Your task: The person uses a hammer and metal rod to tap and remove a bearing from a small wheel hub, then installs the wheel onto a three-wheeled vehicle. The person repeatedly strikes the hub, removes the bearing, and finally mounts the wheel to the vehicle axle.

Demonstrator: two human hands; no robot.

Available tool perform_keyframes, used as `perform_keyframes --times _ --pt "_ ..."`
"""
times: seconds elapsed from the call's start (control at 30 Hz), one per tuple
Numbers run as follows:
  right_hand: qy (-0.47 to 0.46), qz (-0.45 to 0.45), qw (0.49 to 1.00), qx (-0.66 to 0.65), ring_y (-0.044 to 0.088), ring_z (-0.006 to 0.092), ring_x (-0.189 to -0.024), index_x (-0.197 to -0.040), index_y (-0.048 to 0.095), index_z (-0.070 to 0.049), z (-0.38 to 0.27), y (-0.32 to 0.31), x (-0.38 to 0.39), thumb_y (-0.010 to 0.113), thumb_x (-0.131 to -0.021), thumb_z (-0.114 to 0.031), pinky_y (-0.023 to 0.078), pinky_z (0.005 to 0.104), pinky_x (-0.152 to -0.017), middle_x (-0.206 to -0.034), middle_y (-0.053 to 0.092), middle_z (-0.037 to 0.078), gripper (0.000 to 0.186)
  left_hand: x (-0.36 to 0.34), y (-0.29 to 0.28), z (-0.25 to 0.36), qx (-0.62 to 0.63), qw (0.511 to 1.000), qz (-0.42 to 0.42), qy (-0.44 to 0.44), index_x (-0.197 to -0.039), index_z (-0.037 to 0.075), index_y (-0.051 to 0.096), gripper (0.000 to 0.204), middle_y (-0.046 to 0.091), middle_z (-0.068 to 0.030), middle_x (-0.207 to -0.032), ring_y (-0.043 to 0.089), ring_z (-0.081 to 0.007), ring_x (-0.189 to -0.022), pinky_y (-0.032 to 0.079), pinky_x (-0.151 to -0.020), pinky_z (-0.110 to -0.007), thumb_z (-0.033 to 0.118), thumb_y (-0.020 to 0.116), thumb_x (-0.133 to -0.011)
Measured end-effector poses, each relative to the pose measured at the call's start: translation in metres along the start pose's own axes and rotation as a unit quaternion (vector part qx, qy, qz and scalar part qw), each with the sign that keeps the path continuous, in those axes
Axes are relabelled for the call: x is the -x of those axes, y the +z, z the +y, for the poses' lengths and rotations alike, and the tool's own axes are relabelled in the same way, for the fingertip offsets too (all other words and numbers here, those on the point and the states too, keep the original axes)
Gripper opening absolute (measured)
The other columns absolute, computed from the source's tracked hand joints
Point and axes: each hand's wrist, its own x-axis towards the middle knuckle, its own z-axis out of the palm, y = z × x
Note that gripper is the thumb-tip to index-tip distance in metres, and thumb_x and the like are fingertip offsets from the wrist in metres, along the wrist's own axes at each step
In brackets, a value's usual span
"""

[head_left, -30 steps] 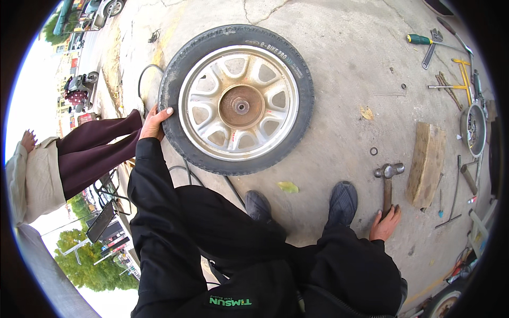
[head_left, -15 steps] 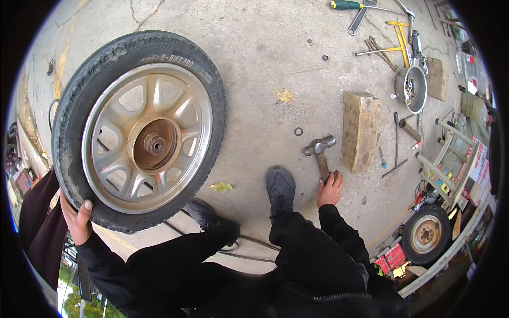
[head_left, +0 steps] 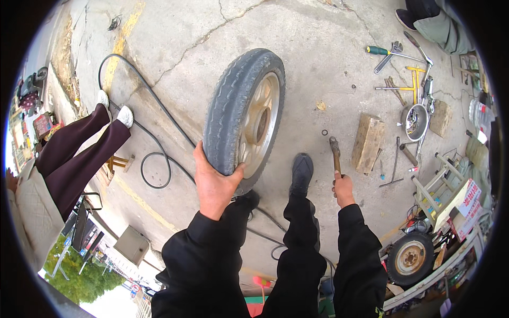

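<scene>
My left hand [head_left: 214, 183] grips the near edge of a black-tyred wheel [head_left: 222, 114], thumb toward the rim and fingers over the tread. The wheel stands tilted on edge. Its worn silver spoked rim and rusty hub face right. My right hand [head_left: 343, 189] is closed round the wooden handle of a hammer [head_left: 337, 158], whose head points away from me, right of my shoe. Just beyond the hammer head lies a small black ring [head_left: 325, 132]. A wooden block [head_left: 367, 142] lies to the hammer's right.
A black hose [head_left: 168, 114] curls behind the wheel. At the right are a metal bowl [head_left: 405, 117] of small parts, a yellow T-handle tool [head_left: 414, 84], a green-handled screwdriver [head_left: 377, 50] and a spare wheel [head_left: 411, 258]. One person [head_left: 87, 156] stands left; another's leg [head_left: 442, 32] shows far right.
The wheel has swung right and turned, so its tread now shows. My right hand has taken hold of the hammer and raised it. My view has shifted left.
</scene>
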Motion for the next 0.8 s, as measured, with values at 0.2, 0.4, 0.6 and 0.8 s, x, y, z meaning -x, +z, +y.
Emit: perform_keyframes --times 0.2,0.4,0.6,0.8 --pt "0.053 -0.088 0.992 -0.077 0.052 0.013 -0.051 -0.1 0.06 -0.001 0.031 -0.086 0.18 0.06 -0.103 -0.041 0.039 0.0303 -0.041 -0.073 0.057 0.003 0.04 -0.023 0.019 0.052 -0.092 0.994 -0.056 0.035 -0.146 -0.001 0.032 0.094 0.056 -0.0281 -0.13 0.063 -0.0486 -0.108 0.052 -0.092 -0.051 0.028 0.082 -0.071" --pt "-0.041 -0.03 0.978 0.202 0.066 0.0199 -0.064 -0.111 0.067 0.004 0.072 -0.193 0.284 0.072 -0.091 -0.051 0.053 0.037 -0.055 -0.082 0.069 0.014 0.059 -0.034 -0.135 0.08 -0.173 0.964 -0.187 0.072 -0.139 0.002 0.037 0.088 0.058 -0.0256 -0.124 0.064 -0.0462 -0.106 0.055 -0.086 -0.053 0.029 0.084 -0.07" --pt "-0.093 0.021 0.942 0.321 0.066 0.0213 -0.073 -0.113 0.068 0.002 -0.139 -0.205 0.239 0.072 -0.089 -0.051 0.053 0.0381 -0.063 -0.089 0.07 0.014 0.059 0.047 -0.339 0.119 -0.256 0.952 -0.168 -0.032 -0.137 0.0 0.038 0.093 0.058 -0.0268 -0.125 0.067 -0.046 -0.1 0.056 -0.085 -0.053 0.039 0.086 -0.068" --pt "-0.221 0.038 0.908 0.355 0.066 0.0226 -0.082 -0.115 0.069 0.0 -0.407 -0.182 0.266 0.072 -0.087 -0.052 0.052 0.0391 -0.071 -0.095 0.07 0.015 0.059 0.083 -0.452 0.102 -0.269 0.929 -0.157 -0.202 -0.138 -0.002 0.04 0.101 0.058 -0.0265 -0.126 0.067 -0.042 -0.107 0.053 -0.094 -0.049 0.053 0.086 -0.067"
